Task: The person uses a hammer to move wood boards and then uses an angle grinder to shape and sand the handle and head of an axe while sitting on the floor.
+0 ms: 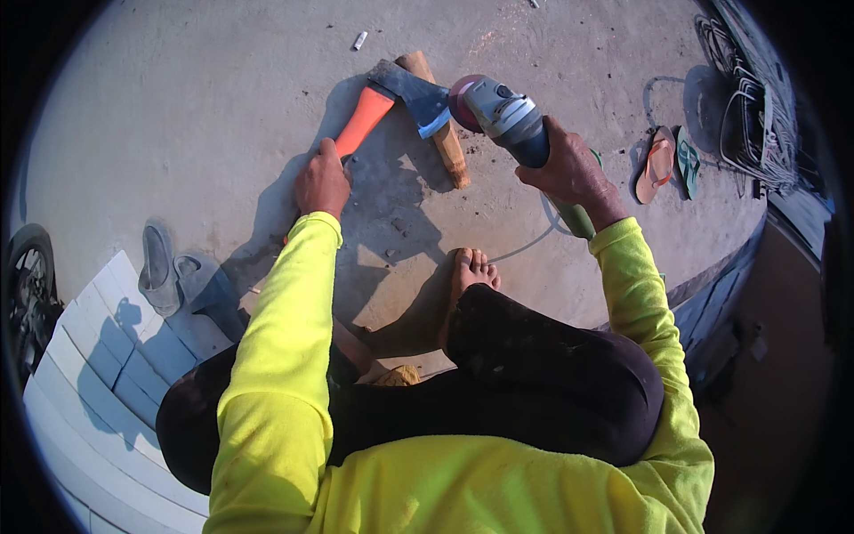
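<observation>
My left hand (323,183) is wrapped round the orange handle of an axe (366,118). The axe's dark head with its blue-edged blade (428,109) rests across a short wooden stick (450,151) on the concrete. In my right hand (578,169) is an angle grinder (505,114), gripped by its dark body. Its reddish disc (464,103) faces the blade's edge, very close to it; whether they touch I cannot tell. A cord trails from the grinder's back end near my right wrist.
Right of the grinder lie an orange-strapped flip-flop (656,165) and a green one (687,162), near a bundle of bent metal rods (756,133). Grey sandals (160,269) stand at the left, by pale tiles (98,329) and a wheel (32,289). My bare foot (471,269) rests on the ground.
</observation>
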`<control>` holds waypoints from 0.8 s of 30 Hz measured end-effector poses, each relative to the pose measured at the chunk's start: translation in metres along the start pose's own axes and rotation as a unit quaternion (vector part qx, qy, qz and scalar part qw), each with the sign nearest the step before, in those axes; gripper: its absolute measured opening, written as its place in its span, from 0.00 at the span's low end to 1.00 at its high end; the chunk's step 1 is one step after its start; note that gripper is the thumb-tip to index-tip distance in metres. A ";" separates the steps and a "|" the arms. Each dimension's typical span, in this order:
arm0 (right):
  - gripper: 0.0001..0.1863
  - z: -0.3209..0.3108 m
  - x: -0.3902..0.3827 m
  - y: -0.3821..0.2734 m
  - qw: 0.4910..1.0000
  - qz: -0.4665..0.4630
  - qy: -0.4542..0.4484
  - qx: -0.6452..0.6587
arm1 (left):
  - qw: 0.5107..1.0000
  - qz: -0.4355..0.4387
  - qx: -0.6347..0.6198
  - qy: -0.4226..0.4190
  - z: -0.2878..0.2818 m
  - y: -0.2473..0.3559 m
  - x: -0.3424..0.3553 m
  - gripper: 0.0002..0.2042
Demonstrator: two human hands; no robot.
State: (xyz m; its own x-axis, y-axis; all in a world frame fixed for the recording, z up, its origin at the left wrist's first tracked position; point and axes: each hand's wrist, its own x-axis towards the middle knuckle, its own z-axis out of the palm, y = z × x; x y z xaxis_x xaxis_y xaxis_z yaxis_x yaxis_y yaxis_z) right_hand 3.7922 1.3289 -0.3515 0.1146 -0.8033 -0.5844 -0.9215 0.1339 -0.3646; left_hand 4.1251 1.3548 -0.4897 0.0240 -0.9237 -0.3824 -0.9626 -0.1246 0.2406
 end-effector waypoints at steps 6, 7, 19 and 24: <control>0.38 0.015 -0.007 -0.011 0.998 -0.044 -0.041 -0.030 | 1.000 -0.009 -0.005 -0.006 0.005 -0.010 -0.003 0.14; 0.37 0.015 -0.007 -0.012 0.998 -0.029 -0.038 -0.029 | 1.000 -0.008 -0.005 -0.005 0.007 -0.009 -0.004 0.14; 0.36 0.003 0.005 -0.004 1.000 0.011 0.001 -0.015 | 1.000 -0.004 -0.002 0.000 0.008 -0.004 -0.002 0.16; 0.35 0.013 -0.007 -0.012 0.997 -0.040 -0.049 -0.032 | 1.000 0.001 -0.005 0.012 0.010 -0.011 -0.001 0.15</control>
State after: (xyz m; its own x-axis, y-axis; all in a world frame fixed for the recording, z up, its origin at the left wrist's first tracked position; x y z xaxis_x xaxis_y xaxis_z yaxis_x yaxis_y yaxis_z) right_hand 3.8069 1.3406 -0.3521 0.2221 -0.7492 -0.6240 -0.9289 0.0318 -0.3689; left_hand 4.1333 1.3610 -0.5007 0.0288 -0.9322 -0.3608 -0.9597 -0.1267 0.2508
